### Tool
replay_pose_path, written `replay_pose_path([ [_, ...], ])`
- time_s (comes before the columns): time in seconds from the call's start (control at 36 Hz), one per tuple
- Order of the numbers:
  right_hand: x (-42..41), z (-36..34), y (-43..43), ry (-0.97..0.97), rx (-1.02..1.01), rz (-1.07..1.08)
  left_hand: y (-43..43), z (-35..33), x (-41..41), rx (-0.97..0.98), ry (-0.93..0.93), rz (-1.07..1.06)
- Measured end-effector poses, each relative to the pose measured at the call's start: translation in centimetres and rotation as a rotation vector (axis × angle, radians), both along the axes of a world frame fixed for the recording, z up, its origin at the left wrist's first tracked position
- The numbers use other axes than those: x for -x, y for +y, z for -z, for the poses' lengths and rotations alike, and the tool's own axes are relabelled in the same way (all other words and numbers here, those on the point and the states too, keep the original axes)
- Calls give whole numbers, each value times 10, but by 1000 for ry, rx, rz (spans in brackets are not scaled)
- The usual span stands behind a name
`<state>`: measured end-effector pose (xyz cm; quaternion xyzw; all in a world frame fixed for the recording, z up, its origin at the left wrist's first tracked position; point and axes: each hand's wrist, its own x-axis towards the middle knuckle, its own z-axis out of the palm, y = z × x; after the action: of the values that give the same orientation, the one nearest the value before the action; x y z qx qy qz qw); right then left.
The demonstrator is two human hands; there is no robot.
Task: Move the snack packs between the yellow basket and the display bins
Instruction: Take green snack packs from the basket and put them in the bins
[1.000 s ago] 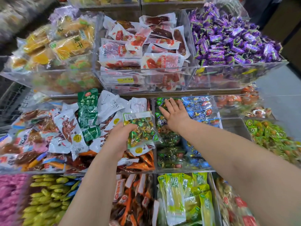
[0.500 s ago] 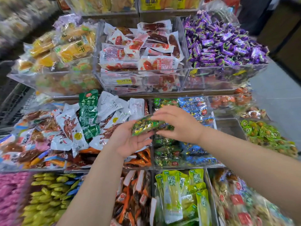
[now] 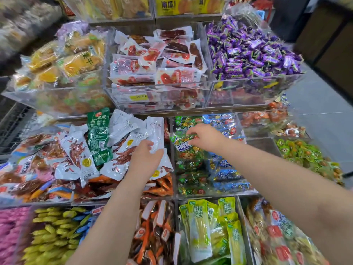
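Restocking going on: my right hand [image 3: 205, 138] is pinching a green snack pack [image 3: 181, 141] in the middle bin [image 3: 210, 195], my left hand [image 3: 146, 159] is gripping a white pack [image 3: 157, 131]. Next, probably letting go gently.

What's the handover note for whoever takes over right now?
Left hand: on the white packs in the neighbouring bin; grip unclear.
Right hand: fingers curled on a green snack pack atop the pile in the green-and-blue bin.
Done: that pack is at its bin, not yet released.
Left: let go, then probably fetch the next; the yellow basket is out of view.
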<state>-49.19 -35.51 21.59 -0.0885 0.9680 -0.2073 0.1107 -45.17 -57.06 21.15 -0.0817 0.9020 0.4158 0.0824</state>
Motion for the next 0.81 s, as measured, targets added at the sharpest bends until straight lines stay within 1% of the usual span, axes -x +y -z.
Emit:
replay_pose_path([
  [0.06,5,7,-6,48,-145,-86,1,6,1,168,79,93],
  [0.08,6,8,-7,66,-246,-129,3,8,1,242,83,138],
  [0.17,3,9,-4,96,-557,-256,7,18,2,423,3,254],
  [0.22,-3,13,-6,156,-677,-331,10,25,2,457,-45,288],
  [0.28,-7,18,-8,221,-686,-372,14,33,0,486,-73,317],
  [0.33,-9,20,-8,226,-608,-377,16,40,-2,533,-79,334],
  [0.42,-10,19,-5,231,-465,-285,19,48,-2,576,-82,332],
  [0.47,-11,20,-7,231,-450,-250,23,51,-1,617,-87,337],
  [0.61,-10,36,-13,92,-484,-287,33,50,2,710,-97,344],
  [0.64,-10,39,-13,49,-513,-302,33,50,3,716,-98,343],
  [0.69,-8,44,-13,-12,-636,-329,34,50,4,717,-107,344],
  [0.75,-4,48,-16,-27,-785,-367,33,49,4,719,-113,343],
  [0.81,-4,54,-18,-22,-868,-382,34,49,4,725,-103,343],
])
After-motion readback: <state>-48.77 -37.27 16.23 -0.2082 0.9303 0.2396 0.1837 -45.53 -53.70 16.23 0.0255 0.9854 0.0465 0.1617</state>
